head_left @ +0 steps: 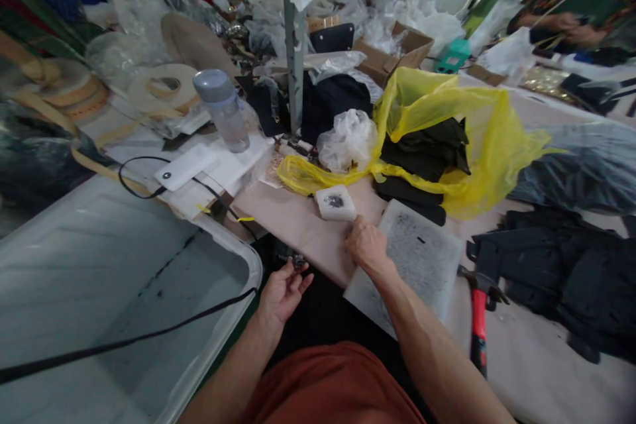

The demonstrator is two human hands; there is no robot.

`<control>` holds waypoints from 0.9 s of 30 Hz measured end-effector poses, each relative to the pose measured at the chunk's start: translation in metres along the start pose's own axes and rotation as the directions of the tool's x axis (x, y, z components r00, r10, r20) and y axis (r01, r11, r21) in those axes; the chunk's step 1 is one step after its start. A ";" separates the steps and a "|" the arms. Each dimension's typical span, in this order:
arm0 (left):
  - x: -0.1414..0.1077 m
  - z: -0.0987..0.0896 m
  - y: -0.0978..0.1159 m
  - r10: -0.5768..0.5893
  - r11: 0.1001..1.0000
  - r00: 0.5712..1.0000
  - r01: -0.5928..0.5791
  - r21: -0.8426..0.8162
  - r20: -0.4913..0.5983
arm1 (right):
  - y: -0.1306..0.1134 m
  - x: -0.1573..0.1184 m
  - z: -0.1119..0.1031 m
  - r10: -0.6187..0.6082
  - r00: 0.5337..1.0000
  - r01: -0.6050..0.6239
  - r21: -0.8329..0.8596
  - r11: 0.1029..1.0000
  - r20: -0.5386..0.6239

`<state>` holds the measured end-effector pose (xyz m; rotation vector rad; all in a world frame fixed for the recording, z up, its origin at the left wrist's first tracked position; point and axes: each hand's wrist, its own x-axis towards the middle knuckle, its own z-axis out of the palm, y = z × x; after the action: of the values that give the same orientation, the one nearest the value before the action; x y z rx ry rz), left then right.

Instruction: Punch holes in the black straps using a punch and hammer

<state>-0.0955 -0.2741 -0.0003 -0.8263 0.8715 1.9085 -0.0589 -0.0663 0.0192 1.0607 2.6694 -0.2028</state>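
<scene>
My left hand (284, 293) is over the table's front edge, palm partly up, its thumb and fingers closed round a small dark, shiny piece (299, 262) whose kind I cannot make out. My right hand (366, 245) rests on the table with curled fingers; whatever they may hold is hidden. Just beyond it sits a small white block (336, 203) with a dark patch in its top. Beside the right wrist lies a scuffed whitish board (422, 258) with a small black strip (421, 240) on it. A red-handled hammer (479, 318) lies right of the board.
A yellow plastic bag (497, 146) with dark pieces stands behind the board. Black fabric pieces (556, 271) lie at right. A large pale bin (163, 318) is at left, crossed by a black strap (189, 324). A water bottle (223, 112) and a metal post (294, 66) stand behind.
</scene>
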 end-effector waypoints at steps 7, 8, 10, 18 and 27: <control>0.002 -0.003 -0.002 -0.021 1.000 1.000 0.021 -0.016 -0.002 | -0.003 -0.013 0.007 0.021 1.000 -0.021 -0.025 0.999 -0.018; 0.002 -0.003 -0.002 -0.023 1.000 1.000 0.023 -0.016 -0.003 | -0.003 -0.013 0.006 0.035 0.999 -0.035 -0.018 0.999 -0.007; 0.002 -0.002 -0.003 -0.022 1.000 1.000 0.022 -0.014 -0.012 | -0.003 -0.015 0.004 0.064 0.998 -0.064 0.003 0.998 0.006; 0.002 -0.001 -0.006 -0.021 1.000 0.999 0.020 -0.017 -0.036 | 0.002 -0.013 -0.005 0.226 0.974 -0.228 0.219 0.949 0.036; 0.006 -0.005 -0.006 -0.007 1.000 1.000 0.007 0.013 -0.014 | -0.008 -0.075 -0.018 -0.407 0.912 0.365 0.530 0.765 -0.041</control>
<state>-0.0917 -0.2733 -0.0089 -0.8350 0.8879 1.8905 -0.0156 -0.1172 0.0581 0.5711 2.7941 -1.0948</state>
